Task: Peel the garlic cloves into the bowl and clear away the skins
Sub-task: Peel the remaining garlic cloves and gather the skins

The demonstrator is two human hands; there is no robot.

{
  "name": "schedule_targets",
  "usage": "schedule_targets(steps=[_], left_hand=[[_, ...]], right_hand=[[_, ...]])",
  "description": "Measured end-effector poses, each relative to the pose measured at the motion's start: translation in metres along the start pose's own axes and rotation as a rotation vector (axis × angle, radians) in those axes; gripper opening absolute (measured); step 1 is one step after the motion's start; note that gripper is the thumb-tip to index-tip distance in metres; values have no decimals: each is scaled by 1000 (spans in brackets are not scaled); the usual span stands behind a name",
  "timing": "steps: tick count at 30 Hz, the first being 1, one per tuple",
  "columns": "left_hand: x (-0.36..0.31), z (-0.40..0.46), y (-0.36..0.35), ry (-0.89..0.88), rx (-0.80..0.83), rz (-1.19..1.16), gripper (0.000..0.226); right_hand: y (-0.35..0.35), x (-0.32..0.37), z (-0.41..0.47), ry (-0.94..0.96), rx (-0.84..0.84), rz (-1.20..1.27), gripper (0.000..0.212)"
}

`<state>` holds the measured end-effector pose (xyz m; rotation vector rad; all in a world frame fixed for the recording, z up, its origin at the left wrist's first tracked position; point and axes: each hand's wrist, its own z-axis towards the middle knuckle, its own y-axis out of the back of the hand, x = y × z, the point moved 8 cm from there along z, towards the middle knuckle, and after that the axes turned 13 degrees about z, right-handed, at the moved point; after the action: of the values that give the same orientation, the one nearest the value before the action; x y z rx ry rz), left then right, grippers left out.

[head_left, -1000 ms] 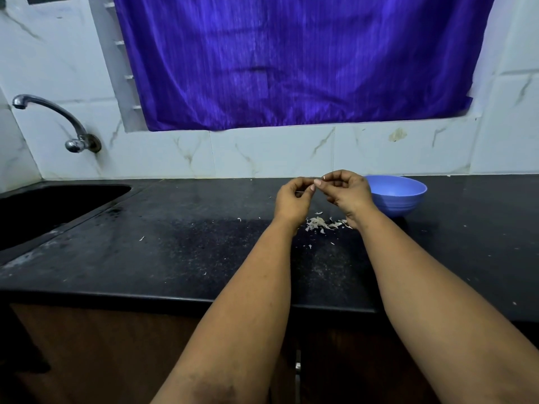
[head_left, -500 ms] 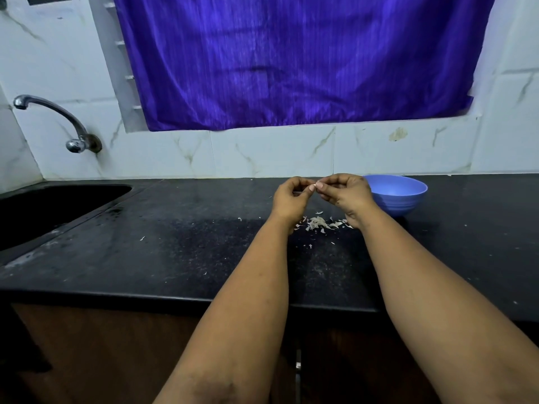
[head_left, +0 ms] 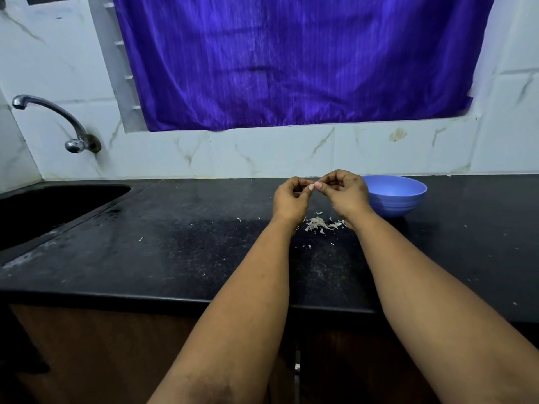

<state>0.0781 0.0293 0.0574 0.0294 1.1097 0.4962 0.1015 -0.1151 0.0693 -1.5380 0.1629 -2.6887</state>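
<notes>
My left hand (head_left: 290, 199) and my right hand (head_left: 345, 193) are raised together above the black counter (head_left: 175, 252), fingertips meeting. Between the thumbs and fingers they pinch a small garlic clove (head_left: 311, 187), mostly hidden by the fingers. Below the hands lies a small heap of pale garlic skins (head_left: 319, 223), with a few stray flakes around it. A blue bowl (head_left: 399, 199) stands just right of my right hand, near the wall; its contents are out of sight.
A dark sink (head_left: 43, 208) is set into the counter at the left, with a chrome tap (head_left: 58, 121) above it. White marble tiles and a purple curtain (head_left: 291, 62) close the back. The counter's front edge runs below my forearms.
Both hands stay together over the skins, with only slight shifts of the fingers around the clove. Nothing else has moved.
</notes>
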Motion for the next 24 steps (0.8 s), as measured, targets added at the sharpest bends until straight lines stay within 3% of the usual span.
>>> schedule_targets(steps=[8,14,17,21,24], left_hand=[[-3,-3,-2,23,29,-154,8],[-2,-9,-12,203,245,-550,13],[-2,-7,-11,171,216,-499,13],[-2,-5,-7,73,136,-274,10],[-2,-4,-4,61,107,-247,7]], right_hand=[[-9,-8,2,-54,60,1,16],[-29,-6,-10,-299,265,565,17],[-33,-10,-12,-318,276,493,19],[-27,-15,-10,-264,213,174,22],[-21,-11,-9,-206,172,58,28]])
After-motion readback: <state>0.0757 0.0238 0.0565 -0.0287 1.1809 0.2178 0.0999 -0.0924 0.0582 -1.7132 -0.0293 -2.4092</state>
